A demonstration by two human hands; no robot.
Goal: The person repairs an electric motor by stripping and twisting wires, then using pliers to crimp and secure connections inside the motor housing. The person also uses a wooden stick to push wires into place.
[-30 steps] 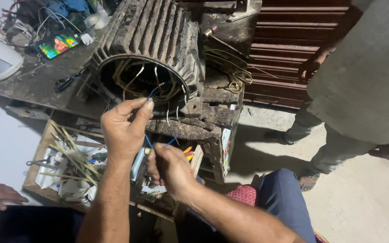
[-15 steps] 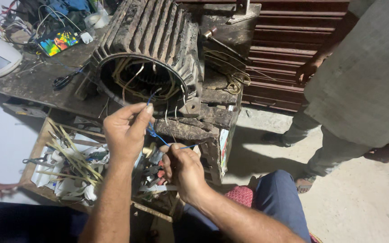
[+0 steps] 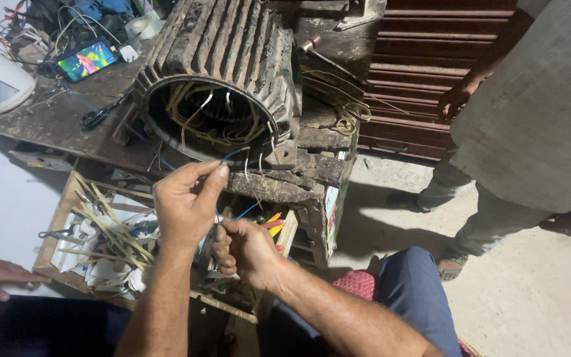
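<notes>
A thin blue wire (image 3: pixel 232 154) runs taut and slanted from the lower rim of the motor stator (image 3: pixel 223 79) down toward the near side, pinched at its upper end and gripped lower down. The stator — a dark, ribbed iron shell lying on its side, open mouth facing near — holds pale windings and loose white leads hanging at its rim.

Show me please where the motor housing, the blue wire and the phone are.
motor housing (image 3: pixel 232 46), head view, on its ribbed top.
blue wire (image 3: pixel 234 154), head view, on its upper end.
phone (image 3: pixel 87 59), head view, on its lit screen.
</notes>
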